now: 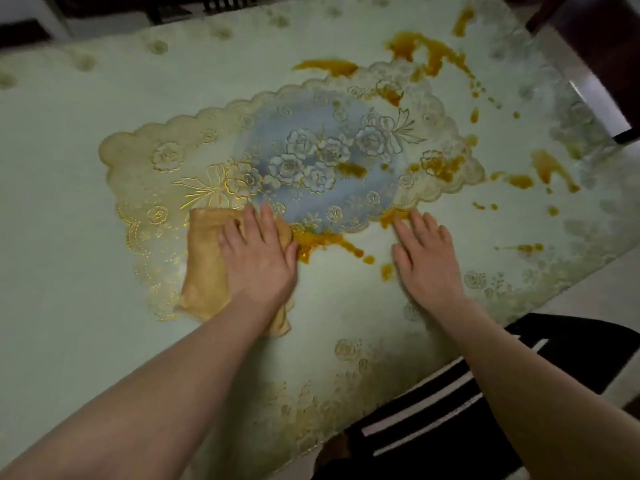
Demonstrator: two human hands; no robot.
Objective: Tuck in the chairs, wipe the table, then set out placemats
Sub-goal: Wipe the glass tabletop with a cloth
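Forearms: both are reaching from the bottom edge out over the table (pixel 86 150), bare, with a dark chair (pixel 540 362) showing under the near right edge, seemingly tucked in.
Left hand (pixel 258 252): it is pressing flat, fingers spread and not curled, on an orange-tan cloth (pixel 204 271); the palm is pinning the cloth rather than gripping it.
Right hand (pixel 427 252): it is lying open and flat on the bare tabletop, holding nothing, fingertips touching the near rim of the placemat (pixel 322 157) where sauce is pooling.
Cloth position: it is sitting on the near left part of the placemat, its right edge just beside an orange smear (pixel 322 242).
Spill: orange sauce is lying in streaks and drops across the right half of the table, over the placemat's right end and up toward the far right corner (pixel 426 51).
Step in hand, as I judge it: wiping, barely begun, since most stains are still showing.
Doing it well: sweeping toward the spill's middle, gathering rather than spreading; folding to a clean face once the cloth is loading up.
Bracing: the right hand is steadying the placemat; lifting the mat afterward is likely needed, as sauce may be running underneath.
Risk: pushing liquid off the near edge onto the chair.
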